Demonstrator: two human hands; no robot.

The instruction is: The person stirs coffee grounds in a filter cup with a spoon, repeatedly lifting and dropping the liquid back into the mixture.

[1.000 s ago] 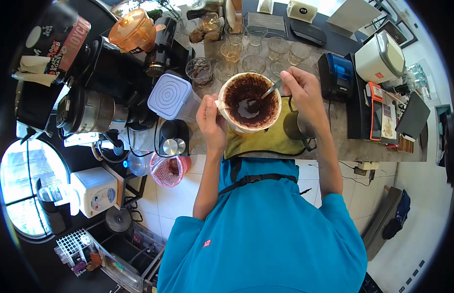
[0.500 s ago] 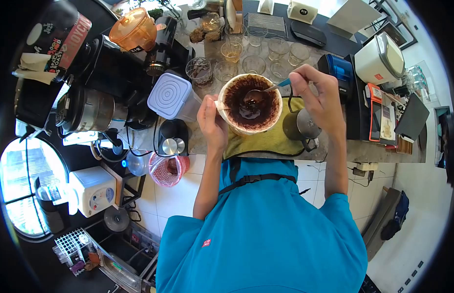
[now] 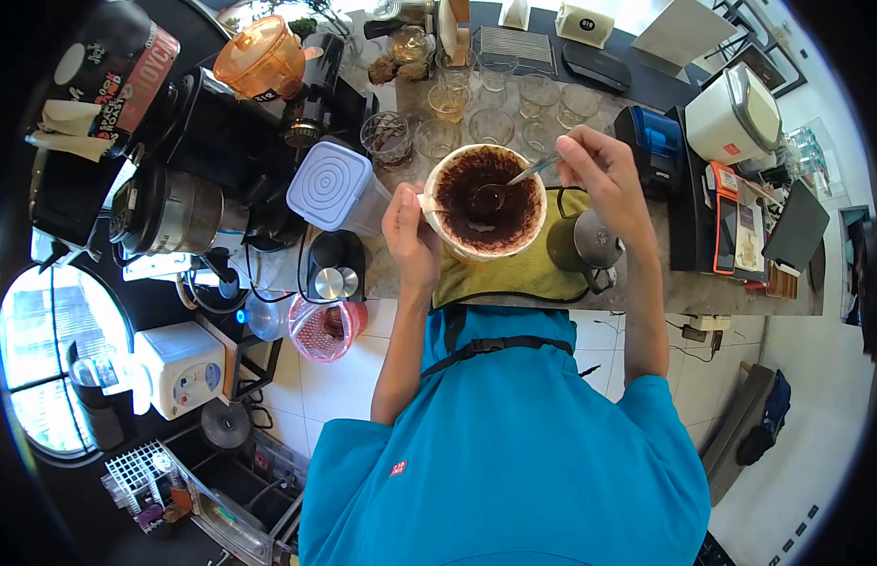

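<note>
A white paper coffee filter (image 3: 535, 229), lined with wet dark coffee grounds (image 3: 467, 222), is held up over the counter. My left hand (image 3: 412, 241) grips its left edge, thumb and fingers closed there; what supports the filter underneath is mostly hidden. My right hand (image 3: 603, 179) pinches the handle of a spoon (image 3: 531, 173) between thumb and fingers. The spoon's bowl dips into the grounds near the middle. Below the filter lies an olive-green cloth (image 3: 485, 283). A dark metal pitcher (image 3: 572, 243) stands on its right side, close to my right wrist.
Several clear glasses (image 3: 491, 125) stand behind the filter. A lidded plastic container (image 3: 330, 184) and a small black scale-like device with metal knobs (image 3: 333, 264) are left. A card terminal (image 3: 726, 226) sits at right. A pink basket (image 3: 325, 330) is below the counter.
The spoon has shifted slightly within the grounds, and my right hand has moved a little left. My left hand and the filter stay nearly in place.
</note>
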